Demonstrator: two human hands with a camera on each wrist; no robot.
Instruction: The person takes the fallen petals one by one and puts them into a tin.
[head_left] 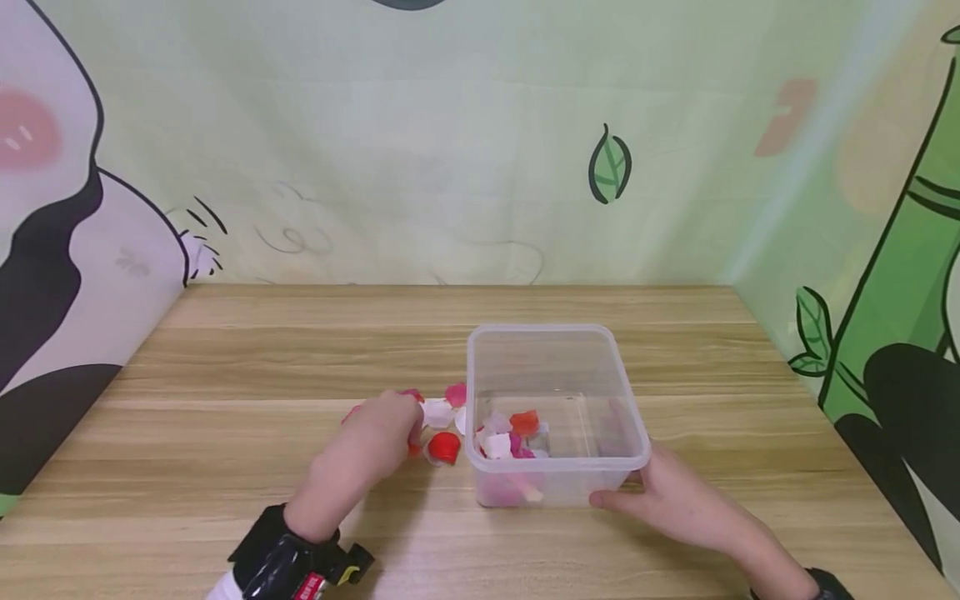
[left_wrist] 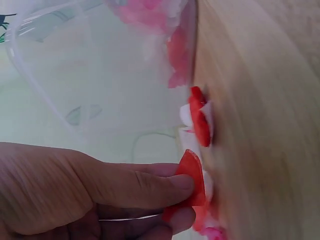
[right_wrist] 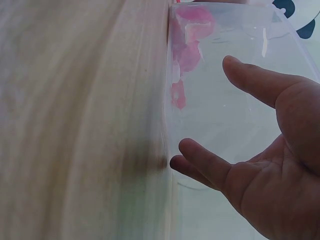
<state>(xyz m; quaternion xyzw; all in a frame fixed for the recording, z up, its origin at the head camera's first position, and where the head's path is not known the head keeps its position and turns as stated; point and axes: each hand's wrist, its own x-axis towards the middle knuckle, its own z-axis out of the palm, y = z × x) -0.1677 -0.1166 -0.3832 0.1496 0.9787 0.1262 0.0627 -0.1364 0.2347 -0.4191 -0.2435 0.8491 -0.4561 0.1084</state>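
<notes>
My left hand (head_left: 375, 437) is low over the table, left of a clear plastic box. Between its thumb and fingers it pinches a red petal (left_wrist: 195, 175), thin and slightly curved. Just to its right lie loose petals: a red one (head_left: 444, 448), white ones (head_left: 437, 414) and a pink one (head_left: 456, 394). The open-topped box (head_left: 558, 464) stands upright, with red, pink and white petals (head_left: 525, 422) gathered at its left side. At the box's front right corner is my right hand (head_left: 678, 500), its thumb and fingers spread and fairly straight against the wall.
The wood-grain table (head_left: 315, 333) runs back to a printed cloth backdrop (head_left: 420, 167), which also rises at both sides. A black strap device (head_left: 281, 550) sits on my left wrist.
</notes>
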